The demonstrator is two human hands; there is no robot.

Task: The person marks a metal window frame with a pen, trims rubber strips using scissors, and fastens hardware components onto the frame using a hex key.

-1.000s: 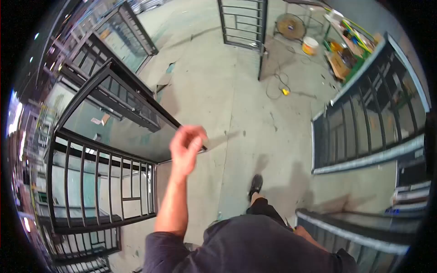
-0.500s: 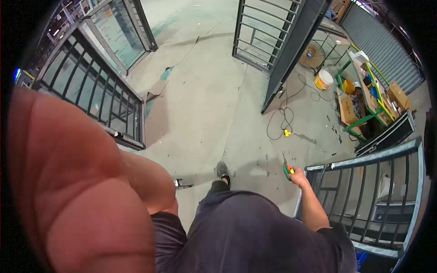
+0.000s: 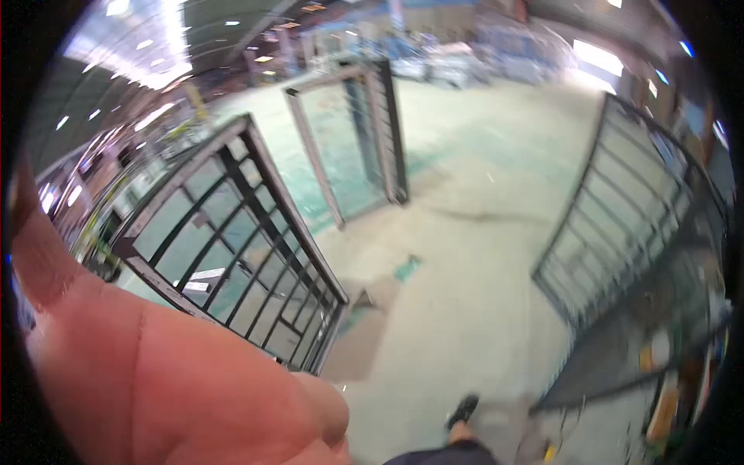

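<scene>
Left hand looms close beside the barred frame; right hand out of sight

Your left hand [image 3: 174,380] fills the lower left of the head view, very near the lens. Its fingers run off toward the dark left edge, so you cannot tell whether its grip is clenched or released, nor whether anything lies in it. Your right hand lies outside the view, and its grip cannot be told.

Nearest to your left hand is a dark barred frame [image 3: 265,221], standing tilted in the picture on the left half of the floor [image 3: 465,279]. The hand covers part of its lower edge; whether the two touch, you cannot tell. Pale strips line its outer edges.

Beyond that frame, and apart from it, a second upright frame [image 3: 387,139] stands on the floor, its near edge pale and its far side dark. Across the open floor to your right is another barred frame [image 3: 608,213], with a dark panel [image 3: 635,329] in front of it, both blurred.

A green patch [image 3: 407,267] marks the floor between the left and right frames. Below, your dark shoe [image 3: 463,411] shows at the bottom edge, with something small and yellow [image 3: 551,452] on its right.
</scene>
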